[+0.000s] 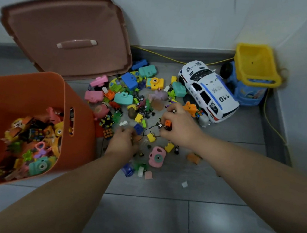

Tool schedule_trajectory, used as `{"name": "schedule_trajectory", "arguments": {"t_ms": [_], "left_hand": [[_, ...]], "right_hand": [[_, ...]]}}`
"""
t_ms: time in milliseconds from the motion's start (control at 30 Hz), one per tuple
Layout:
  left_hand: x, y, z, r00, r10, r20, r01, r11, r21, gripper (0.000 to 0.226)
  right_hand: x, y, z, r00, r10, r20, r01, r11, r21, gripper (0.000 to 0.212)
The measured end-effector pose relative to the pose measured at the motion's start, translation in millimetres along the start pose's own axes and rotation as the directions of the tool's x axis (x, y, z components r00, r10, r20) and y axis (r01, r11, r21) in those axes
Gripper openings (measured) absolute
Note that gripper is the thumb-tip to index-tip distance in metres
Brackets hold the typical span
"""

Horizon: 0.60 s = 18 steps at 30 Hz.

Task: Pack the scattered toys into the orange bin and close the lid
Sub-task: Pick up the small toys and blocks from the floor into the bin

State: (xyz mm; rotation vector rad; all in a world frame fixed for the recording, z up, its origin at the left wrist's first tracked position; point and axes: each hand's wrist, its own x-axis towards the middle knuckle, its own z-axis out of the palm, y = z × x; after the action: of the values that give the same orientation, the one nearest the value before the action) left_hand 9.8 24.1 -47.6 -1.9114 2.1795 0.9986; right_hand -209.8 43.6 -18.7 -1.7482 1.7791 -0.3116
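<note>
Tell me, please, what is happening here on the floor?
A person is picking up toys from the floor. The right hand grips a small orange piece taken from the pile of toys. The left hand reaches into the same pile; it is blurred, so its grip is unclear. The orange bin is partly filled, and its lid leans against the wall, off the bin. A police car and a toy truck are not yet packed.

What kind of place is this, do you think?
Probably a room corner in a home, perhaps a child's play area: grey floor tiles meet white walls, small toys lie scattered, and a toy police car and a toy dump truck stand by the wall.
</note>
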Motion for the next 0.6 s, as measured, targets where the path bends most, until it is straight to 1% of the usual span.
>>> {"name": "schedule_trajectory", "arguments": {"t_ms": [67,233,333,467,600], "left_hand": [[-2.2,5.2,-10.6,0.999,0.005,-0.044,-0.007,0.998,-0.055,0.023],[-9.9,25.7,-47.0,0.992,0.032,-0.120,-0.051,0.986,-0.157,0.024],[-17.0,35.2,-74.6,0.985,0.043,-0.166,-0.081,0.969,-0.232,0.026],[-27.0,43.6,-117.8,0.966,0.079,-0.245,-0.141,0.959,-0.247,0.025],[-39.8,45.8,-160.0,0.944,0.075,-0.322,-0.168,0.948,-0.271,0.022]], "right_hand": [[-0.9,-3.1,-4.9,0.999,0.001,-0.041,0.001,0.999,0.047,0.020],[1.8,-24.7,-27.8,0.991,0.001,-0.136,0.017,0.991,0.134,0.017],[1.8,-45.4,-44.5,0.987,-0.029,-0.157,0.052,0.988,0.145,0.016],[6.9,-81.0,-70.0,0.976,-0.090,-0.200,0.118,0.984,0.135,0.014],[8.5,-125.6,-96.4,0.949,-0.157,-0.274,0.198,0.972,0.130,0.013]]}}
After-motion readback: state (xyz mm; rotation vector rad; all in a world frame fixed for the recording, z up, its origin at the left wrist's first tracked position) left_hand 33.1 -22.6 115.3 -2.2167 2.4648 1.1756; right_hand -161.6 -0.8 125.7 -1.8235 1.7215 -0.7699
